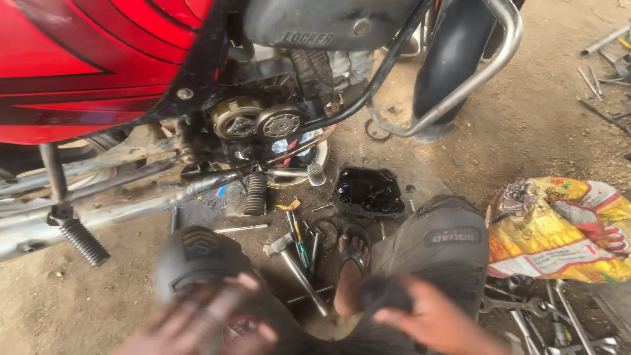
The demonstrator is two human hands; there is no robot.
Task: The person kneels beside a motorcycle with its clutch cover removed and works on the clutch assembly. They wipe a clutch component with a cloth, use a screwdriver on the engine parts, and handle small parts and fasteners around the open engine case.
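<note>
Below the red motorcycle [98, 66], near the bottom edge of the view, the person's left hand [210, 315] is a blur, fingers loosely spread over something reddish and round; I cannot tell whether it is gripped. The right hand [427, 319] closes around a dark rounded object [384, 292], pinched at its fingertips, just beside the sandalled foot [351, 263]. Between the foot and the motorcycle's exposed engine lie a black cover [368, 192] and scattered tools [299, 246]. A yellow sack [565, 230] sits off to the right of the motorcycle's front wheel.

Dirt floor [526, 125], scattered tools [299, 253], sack [559, 230]
</note>
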